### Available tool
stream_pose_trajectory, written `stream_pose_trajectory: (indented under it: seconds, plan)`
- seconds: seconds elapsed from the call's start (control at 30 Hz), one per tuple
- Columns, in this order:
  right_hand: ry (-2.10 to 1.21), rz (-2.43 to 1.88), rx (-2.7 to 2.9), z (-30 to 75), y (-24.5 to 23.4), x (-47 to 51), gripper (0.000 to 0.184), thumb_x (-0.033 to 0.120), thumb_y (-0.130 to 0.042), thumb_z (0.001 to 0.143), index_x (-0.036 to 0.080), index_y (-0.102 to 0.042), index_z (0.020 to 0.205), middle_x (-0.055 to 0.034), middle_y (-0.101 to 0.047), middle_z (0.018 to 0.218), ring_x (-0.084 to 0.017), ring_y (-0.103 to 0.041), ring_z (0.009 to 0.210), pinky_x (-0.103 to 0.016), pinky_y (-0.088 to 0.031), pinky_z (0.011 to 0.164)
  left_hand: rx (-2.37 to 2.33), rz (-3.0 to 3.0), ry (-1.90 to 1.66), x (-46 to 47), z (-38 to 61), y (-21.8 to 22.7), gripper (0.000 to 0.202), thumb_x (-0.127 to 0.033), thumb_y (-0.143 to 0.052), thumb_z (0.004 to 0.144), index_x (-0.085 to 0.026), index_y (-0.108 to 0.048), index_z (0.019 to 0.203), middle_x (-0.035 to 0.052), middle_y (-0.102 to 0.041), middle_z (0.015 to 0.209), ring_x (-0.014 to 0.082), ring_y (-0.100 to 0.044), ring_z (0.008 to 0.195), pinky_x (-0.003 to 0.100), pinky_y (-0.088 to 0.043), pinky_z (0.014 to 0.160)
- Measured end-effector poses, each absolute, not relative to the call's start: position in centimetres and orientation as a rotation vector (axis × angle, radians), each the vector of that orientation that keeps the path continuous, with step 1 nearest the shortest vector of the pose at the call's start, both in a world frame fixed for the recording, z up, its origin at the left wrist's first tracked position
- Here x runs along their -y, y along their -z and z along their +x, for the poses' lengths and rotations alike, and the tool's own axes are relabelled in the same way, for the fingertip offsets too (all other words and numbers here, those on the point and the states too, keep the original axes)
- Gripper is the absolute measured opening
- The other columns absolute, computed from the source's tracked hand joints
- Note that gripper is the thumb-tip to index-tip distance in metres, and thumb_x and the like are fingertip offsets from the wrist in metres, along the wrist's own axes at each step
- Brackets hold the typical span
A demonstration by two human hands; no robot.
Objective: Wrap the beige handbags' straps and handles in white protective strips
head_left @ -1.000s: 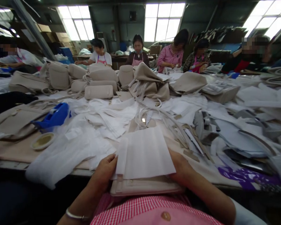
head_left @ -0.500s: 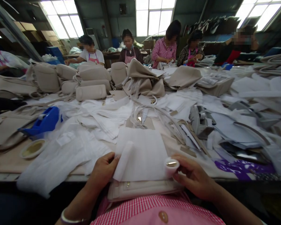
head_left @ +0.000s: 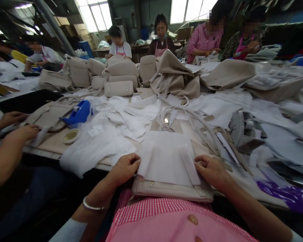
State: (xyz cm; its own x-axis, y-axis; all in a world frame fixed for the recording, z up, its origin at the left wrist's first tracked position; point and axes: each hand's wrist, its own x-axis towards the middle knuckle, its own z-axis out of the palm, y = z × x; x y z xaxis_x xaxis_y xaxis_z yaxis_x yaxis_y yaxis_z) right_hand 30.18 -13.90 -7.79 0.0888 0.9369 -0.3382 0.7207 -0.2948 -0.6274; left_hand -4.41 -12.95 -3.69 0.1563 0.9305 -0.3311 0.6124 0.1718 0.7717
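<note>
A white foam sheet [head_left: 168,158] lies over a flat beige bag panel [head_left: 171,191] at the table's near edge, against my pink checked shirt. Both of the sheet's side edges are folded inward. My left hand [head_left: 125,167] pinches the sheet's left fold, fingers closed on it. At the right fold, my right hand [head_left: 212,169] presses down with curled fingers gripping the edge.
A co-worker's hands [head_left: 17,129] work at the left beside a blue tape dispenser [head_left: 78,112] and a small round dish [head_left: 70,135]. Finished beige bags [head_left: 118,80] pile up at the back. White sheets, straps and scraps cover the table; several people sit beyond.
My right hand has folded the sheet's right edge inward and now presses it flat. The small round piece it held half a second ago is out of sight. The view has shifted left.
</note>
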Motion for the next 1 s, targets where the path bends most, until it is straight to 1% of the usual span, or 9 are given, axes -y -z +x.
stream_pose_trajectory:
  seconds: [0.13,0.27,0.4,0.47,0.6,0.77,0.9,0.93,1.0]
  plan:
    - [-1.068,-2.120,1.644,30.0,7.9,14.2,0.034,0.051,-0.053,0.077,0.019,-0.063,0.076,-0.0006,-0.063,0.060,-0.017,-0.055,0.058,-0.028,-0.035,0.054,-1.578,1.504,-0.476,13.6,-4.5,4.0,0.023,-0.038,-0.057,0.082,-0.017,-0.065,0.079,0.0028,-0.070,0.075,0.0177,-0.061,0.069,0.025,-0.044,0.062]
    - [-1.215,-2.023,1.625,30.1,8.1,14.6,0.035,0.051,-0.052,0.076,0.019,-0.054,0.059,0.0021,-0.049,0.054,-0.013,-0.043,0.055,-0.026,-0.030,0.052,-1.612,1.529,-0.498,14.0,-4.4,3.7,0.021,-0.035,-0.057,0.079,-0.017,-0.062,0.072,0.0017,-0.066,0.069,0.0161,-0.058,0.065,0.024,-0.041,0.060]
    - [-1.447,-1.897,1.680,30.2,8.5,14.6,0.034,0.048,-0.049,0.077,0.019,-0.050,0.058,0.0032,-0.041,0.056,-0.012,-0.037,0.054,-0.026,-0.025,0.050,-1.490,1.275,-0.311,14.5,-4.6,4.3,0.026,-0.041,-0.055,0.080,-0.019,-0.055,0.067,-0.0048,-0.048,0.048,0.0108,-0.041,0.044,0.022,-0.027,0.043]
    - [-1.428,-1.909,1.809,30.2,8.6,14.3,0.033,0.044,-0.049,0.077,0.019,-0.047,0.056,0.0031,-0.039,0.056,-0.012,-0.037,0.055,-0.026,-0.024,0.051,-1.472,1.207,-0.203,14.3,-5.0,4.6,0.024,-0.041,-0.054,0.079,-0.020,-0.052,0.068,-0.0068,-0.042,0.043,0.0102,-0.035,0.039,0.022,-0.022,0.039]
    - [-1.187,-1.958,2.144,31.1,7.9,13.3,0.034,0.037,-0.049,0.080,0.018,-0.043,0.052,0.0033,-0.038,0.052,-0.011,-0.036,0.054,-0.027,-0.021,0.052,-1.342,1.420,-0.087,11.3,-6.6,3.4,0.017,-0.034,-0.059,0.075,-0.018,-0.059,0.069,-0.0033,-0.056,0.055,0.0117,-0.049,0.050,0.021,-0.034,0.047]
    - [-1.128,-1.803,2.191,33.1,4.7,9.8,0.028,0.041,-0.056,0.082,0.017,-0.061,0.067,-0.0004,-0.059,0.061,-0.014,-0.050,0.058,-0.025,-0.032,0.054,-1.356,1.472,-0.397,3.3,-7.3,1.0,0.019,-0.032,-0.072,0.071,-0.016,-0.071,0.081,0.0008,-0.068,0.073,0.0148,-0.060,0.068,0.024,-0.044,0.063]
    - [-1.005,-1.580,2.028,30.1,3.0,4.4,0.027,0.042,-0.056,0.084,0.018,-0.067,0.080,-0.0017,-0.065,0.071,-0.016,-0.058,0.067,-0.026,-0.043,0.063,-1.388,1.311,-0.508,-3.1,-3.6,2.5,0.014,-0.025,-0.071,0.078,-0.014,-0.070,0.086,0.0019,-0.069,0.079,0.0149,-0.064,0.076,0.026,-0.049,0.070]
    - [-0.998,-1.540,1.983,28.7,3.1,3.0,0.025,0.041,-0.058,0.082,0.018,-0.069,0.084,-0.0022,-0.066,0.073,-0.017,-0.059,0.069,-0.026,-0.044,0.064,-1.389,1.262,-0.499,-4.5,-2.3,3.3,0.013,-0.025,-0.070,0.081,-0.013,-0.069,0.085,0.0026,-0.068,0.079,0.0146,-0.064,0.075,0.027,-0.051,0.071]
    - [-1.013,-1.478,1.906,25.6,3.9,0.2,0.026,0.035,-0.064,0.077,0.018,-0.070,0.095,-0.0035,-0.070,0.084,-0.018,-0.062,0.075,-0.027,-0.046,0.069,-1.377,1.147,-0.488,-6.7,0.2,4.6,0.018,-0.029,-0.065,0.089,-0.012,-0.066,0.094,0.0039,-0.068,0.089,0.0150,-0.064,0.077,0.031,-0.054,0.072]
